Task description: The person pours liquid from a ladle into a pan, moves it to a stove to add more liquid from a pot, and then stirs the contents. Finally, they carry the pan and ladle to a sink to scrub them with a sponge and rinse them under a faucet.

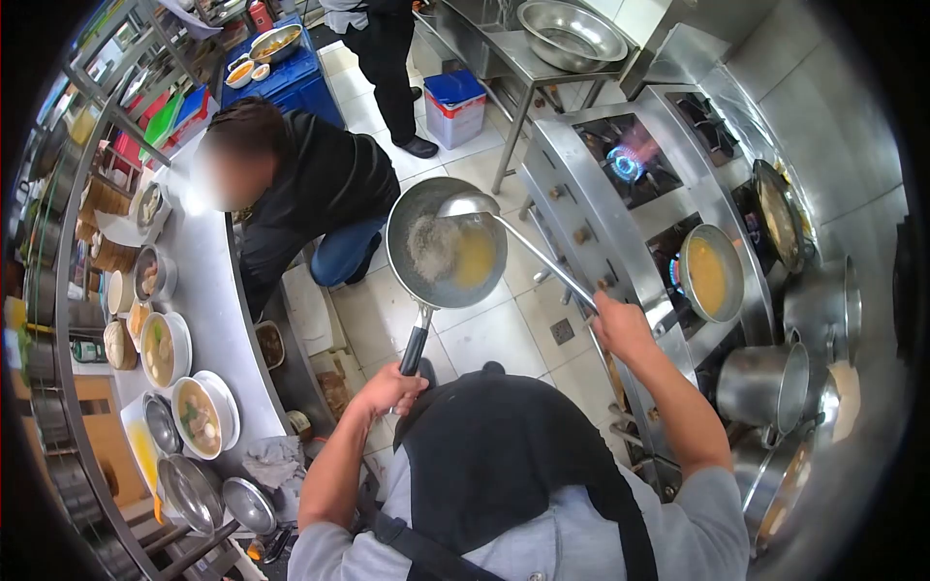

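My left hand is closed round the black handle of a grey frying pan, which hangs over the floor in front of me. In the pan lie a greyish, crumbly mass and a yellow liquid. With my right hand I grip the long metal handle of a ladle. Its bowl is inside the pan, near the far right rim. What the bowl contains is hidden from this angle.
On my right, the stove has a lit burner, a pan of yellow liquid and a metal pot. To my left, a counter carries soup bowls. A co-worker bends beside it; another person stands beyond.
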The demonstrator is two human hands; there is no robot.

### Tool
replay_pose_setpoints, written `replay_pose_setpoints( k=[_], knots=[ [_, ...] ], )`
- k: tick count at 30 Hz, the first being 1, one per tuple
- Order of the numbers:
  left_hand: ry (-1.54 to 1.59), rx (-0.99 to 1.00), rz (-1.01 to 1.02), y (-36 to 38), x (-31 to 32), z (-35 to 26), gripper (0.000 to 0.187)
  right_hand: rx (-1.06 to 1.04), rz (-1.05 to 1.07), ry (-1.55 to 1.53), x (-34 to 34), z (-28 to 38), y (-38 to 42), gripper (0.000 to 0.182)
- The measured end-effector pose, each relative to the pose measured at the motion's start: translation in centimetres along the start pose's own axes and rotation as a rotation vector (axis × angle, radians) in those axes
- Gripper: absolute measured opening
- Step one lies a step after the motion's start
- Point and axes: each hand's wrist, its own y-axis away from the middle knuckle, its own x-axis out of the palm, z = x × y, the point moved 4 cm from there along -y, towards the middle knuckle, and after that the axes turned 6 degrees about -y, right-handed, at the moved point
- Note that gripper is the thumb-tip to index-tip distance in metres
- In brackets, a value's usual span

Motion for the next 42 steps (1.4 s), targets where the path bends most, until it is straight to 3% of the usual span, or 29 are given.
replay_pose_setpoints(
  k=[4,14,18,20,26,29,42],
  knots=[
    [0.085,-0.010,0.045,-0.7,1.2,-0.4,0.030,0.029,-0.014,-0.025,0.7,-0.1,0.4,0.020],
    [0.206,0.029,0.064,-1.9,4.5,-1.6,0.024,0.208,-0.028,-0.272,11.9,-0.3,3.3,0.031],
    [0.188,0.034,0.081,-2.0,4.5,-2.1,0.023,0.222,-0.116,-0.345,13.3,0.6,5.6,0.026],
    [0.179,0.024,0.080,-2.2,4.4,-2.1,0.023,0.245,-0.021,-0.375,14.3,0.2,6.7,0.030],
    [0.199,0.004,0.101,-2.1,4.2,-2.3,0.026,0.296,-0.182,-0.460,11.2,0.7,6.5,0.019],
    [0.181,0.013,0.093,-1.6,4.5,-3.3,0.027,0.212,-0.162,-0.393,11.3,0.2,4.5,0.031],
    [0.148,0.029,0.078,-2.9,4.6,-3.9,0.027,0.175,-0.182,-0.232,7.8,-0.4,1.7,0.027]
  ],
)
